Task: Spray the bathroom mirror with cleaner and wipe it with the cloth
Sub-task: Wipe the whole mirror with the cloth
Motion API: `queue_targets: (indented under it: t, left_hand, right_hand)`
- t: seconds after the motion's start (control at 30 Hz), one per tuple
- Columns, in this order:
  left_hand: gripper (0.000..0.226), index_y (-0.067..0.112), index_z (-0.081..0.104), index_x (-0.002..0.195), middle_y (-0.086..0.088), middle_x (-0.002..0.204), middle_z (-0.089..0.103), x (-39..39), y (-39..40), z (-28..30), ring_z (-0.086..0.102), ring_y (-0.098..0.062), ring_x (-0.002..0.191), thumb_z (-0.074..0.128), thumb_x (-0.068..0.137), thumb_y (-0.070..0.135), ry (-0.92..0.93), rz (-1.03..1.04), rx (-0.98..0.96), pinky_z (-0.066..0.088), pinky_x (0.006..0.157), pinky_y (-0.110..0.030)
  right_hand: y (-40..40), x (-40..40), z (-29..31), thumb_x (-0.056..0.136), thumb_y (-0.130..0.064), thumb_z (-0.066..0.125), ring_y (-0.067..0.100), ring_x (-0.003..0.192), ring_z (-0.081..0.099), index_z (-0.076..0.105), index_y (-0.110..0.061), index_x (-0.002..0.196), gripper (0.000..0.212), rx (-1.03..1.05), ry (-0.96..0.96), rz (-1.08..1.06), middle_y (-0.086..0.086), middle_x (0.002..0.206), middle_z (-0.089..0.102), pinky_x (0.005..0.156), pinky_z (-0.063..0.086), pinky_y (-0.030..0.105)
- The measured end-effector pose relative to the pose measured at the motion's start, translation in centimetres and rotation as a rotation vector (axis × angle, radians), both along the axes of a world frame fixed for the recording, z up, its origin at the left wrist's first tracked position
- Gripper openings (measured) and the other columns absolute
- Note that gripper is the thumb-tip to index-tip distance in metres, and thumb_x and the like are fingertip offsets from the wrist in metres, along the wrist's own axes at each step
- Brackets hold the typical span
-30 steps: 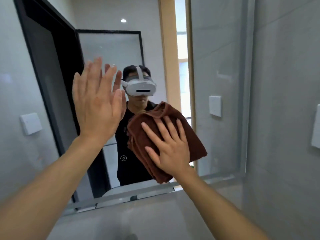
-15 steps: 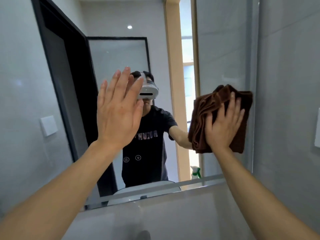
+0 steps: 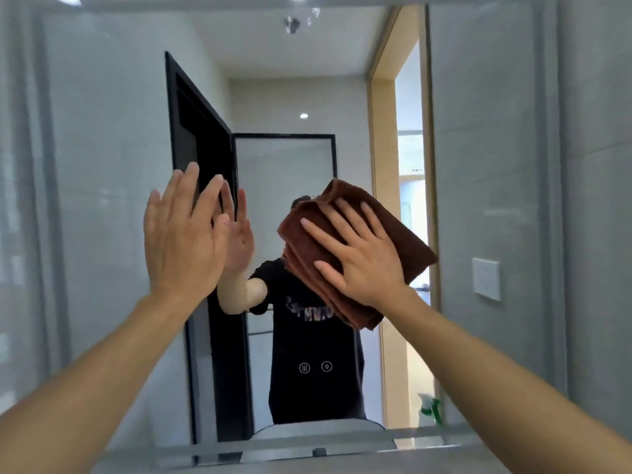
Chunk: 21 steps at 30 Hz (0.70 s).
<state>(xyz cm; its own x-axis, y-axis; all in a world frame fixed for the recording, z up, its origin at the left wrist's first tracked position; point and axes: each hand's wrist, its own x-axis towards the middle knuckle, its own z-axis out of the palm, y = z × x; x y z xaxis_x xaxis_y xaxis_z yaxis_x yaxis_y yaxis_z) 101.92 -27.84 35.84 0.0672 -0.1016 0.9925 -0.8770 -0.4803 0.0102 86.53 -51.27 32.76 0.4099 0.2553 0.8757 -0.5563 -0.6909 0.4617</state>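
The bathroom mirror fills most of the view. My right hand lies flat with spread fingers on a folded brown cloth, pressing it against the glass near the middle. My left hand is raised flat at the mirror to the left of the cloth, fingers straight, holding nothing; whether it touches the glass is unclear. A green and white spray bottle shows as a reflection at the mirror's lower right, blurred.
The mirror reflects a person in a black shirt, a black door frame and a wooden doorway. A white wall switch is reflected at right. The mirror's lower edge runs along the bottom, with grey wall to the right.
My right hand has swept the cloth from the mirror's right edge back left toward the middle. The view has tilted up, showing more of the mirror's top. My left hand stays raised flat.
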Motion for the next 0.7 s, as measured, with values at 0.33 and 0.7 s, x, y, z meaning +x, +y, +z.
queue_targets:
  t: [0.33,0.7]
  left_hand:
    - [0.05,0.016,0.039,0.151,-0.012,0.162,0.027,4.8,6.2,1.9,0.022,-0.028,0.151,0.047,0.102,0.023,0.02,0.141,0.033,0.013,0.123,-0.049]
    - [0.049,0.014,0.042,0.148,-0.018,0.157,0.034,4.8,5.7,2.7,0.032,-0.038,0.143,0.049,0.1,0.022,0.006,0.094,0.017,0.026,0.116,-0.055]
  right_hand:
    - [1.8,1.7,8.4,0.095,-0.049,0.039,0.03,0.152,0.017,0.044,-0.027,0.146,0.056,0.407,-0.503,-0.051,0.005,0.164,0.022,0.122,0.012,0.054]
    - [11.3,12.5,-1.1,0.096,-0.053,0.041,0.028,0.154,0.005,0.031,-0.031,0.155,0.064,-0.238,0.435,0.106,0.006,0.164,0.021,0.123,0.003,0.052]
